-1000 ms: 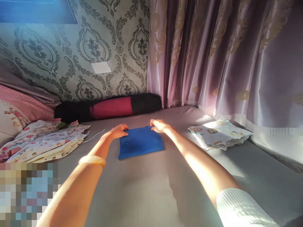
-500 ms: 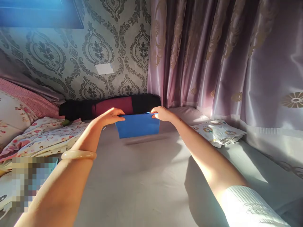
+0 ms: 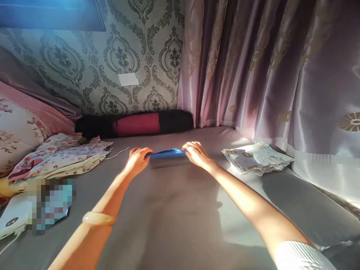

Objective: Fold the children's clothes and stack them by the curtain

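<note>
One printed stack (image 3: 257, 158) lies right of the blue cloth (image 3: 168, 154).

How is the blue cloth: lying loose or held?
Held: the left hand and right hand pinch opposite ends of the blue cloth, seen nearly edge-on.

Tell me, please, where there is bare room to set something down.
Bare grey sheet lies between the left forearm and right forearm, nearer than the blue cloth, and right of the right forearm, below the printed cloths. Crowded left: patterned clothes, white object.
</note>
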Motion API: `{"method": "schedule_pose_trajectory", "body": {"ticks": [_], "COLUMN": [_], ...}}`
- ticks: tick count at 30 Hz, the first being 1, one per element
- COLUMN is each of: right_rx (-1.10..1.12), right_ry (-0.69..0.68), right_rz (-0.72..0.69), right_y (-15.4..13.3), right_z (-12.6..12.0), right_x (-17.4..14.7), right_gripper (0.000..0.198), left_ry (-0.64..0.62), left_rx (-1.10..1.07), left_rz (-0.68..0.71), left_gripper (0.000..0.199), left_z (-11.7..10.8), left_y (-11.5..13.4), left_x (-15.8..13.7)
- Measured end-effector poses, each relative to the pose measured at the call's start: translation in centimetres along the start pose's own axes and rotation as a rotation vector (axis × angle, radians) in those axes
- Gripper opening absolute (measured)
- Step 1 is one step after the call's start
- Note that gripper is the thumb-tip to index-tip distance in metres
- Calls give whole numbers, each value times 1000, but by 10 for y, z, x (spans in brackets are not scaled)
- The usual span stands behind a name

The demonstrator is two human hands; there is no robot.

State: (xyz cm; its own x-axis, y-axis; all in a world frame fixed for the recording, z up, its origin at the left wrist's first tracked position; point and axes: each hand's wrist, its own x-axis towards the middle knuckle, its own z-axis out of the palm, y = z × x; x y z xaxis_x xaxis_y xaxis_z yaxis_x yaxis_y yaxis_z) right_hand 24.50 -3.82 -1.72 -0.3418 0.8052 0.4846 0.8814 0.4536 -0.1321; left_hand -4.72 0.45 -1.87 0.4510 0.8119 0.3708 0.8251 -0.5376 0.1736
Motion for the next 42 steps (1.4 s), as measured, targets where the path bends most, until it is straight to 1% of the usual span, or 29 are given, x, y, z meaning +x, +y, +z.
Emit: {"method": "schedule_pose_trajectory", "body": {"ticks": [3,7,14,20,22,24,26,27,28,30,33,35,39,42], "right_rx": [8,21,39,64,52,31,10,2,-2,-1,8,-8,-42,-31], "right_ry": [9,-43,-109,-188,-203,-223,-254,-264,-265,-233,-163,-158,-238,-315], "right_rz": [-33,-56,-33,-22,-22,-16,19,52,89,164,234,253,258,249], "right_y": [-8,-16,-20,-22,-23,-25,-27,-29,-30,-34,-41,-44,-48,-47], "right_z": [0,4,20,25,24,22,20,19,20,24,42,57,80,88], "right_x": [-16,-34,-57,-75,-80,-81,-76,-70,-64,-47,-20,-5,10,9], "right_gripper": [23,29,31,36,39,41,35,31,29,29,36,42,51,55], "left_ry": [23,24,-82,-153,-175,-173,-151,-140,-130,-99,-35,-46,-125,-142], "left_rx": [-20,-35,-29,-5,3,0,-18,-27,-32,-29,9,43,118,155], "left_rz": [53,98,112,163,177,168,132,105,74,4,-86,-120,-161,-126], "left_gripper": [27,30,38,48,46,39,27,27,32,37,32,36,46,50], "left_z": [6,14,26,36,34,30,25,24,24,28,44,58,85,99], "left_y": [5,10,10,1,2,6,12,16,20,29,42,49,56,53], "left_x": [-21,-39,-57,-73,-77,-79,-75,-71,-65,-51,-25,-9,9,10]}}
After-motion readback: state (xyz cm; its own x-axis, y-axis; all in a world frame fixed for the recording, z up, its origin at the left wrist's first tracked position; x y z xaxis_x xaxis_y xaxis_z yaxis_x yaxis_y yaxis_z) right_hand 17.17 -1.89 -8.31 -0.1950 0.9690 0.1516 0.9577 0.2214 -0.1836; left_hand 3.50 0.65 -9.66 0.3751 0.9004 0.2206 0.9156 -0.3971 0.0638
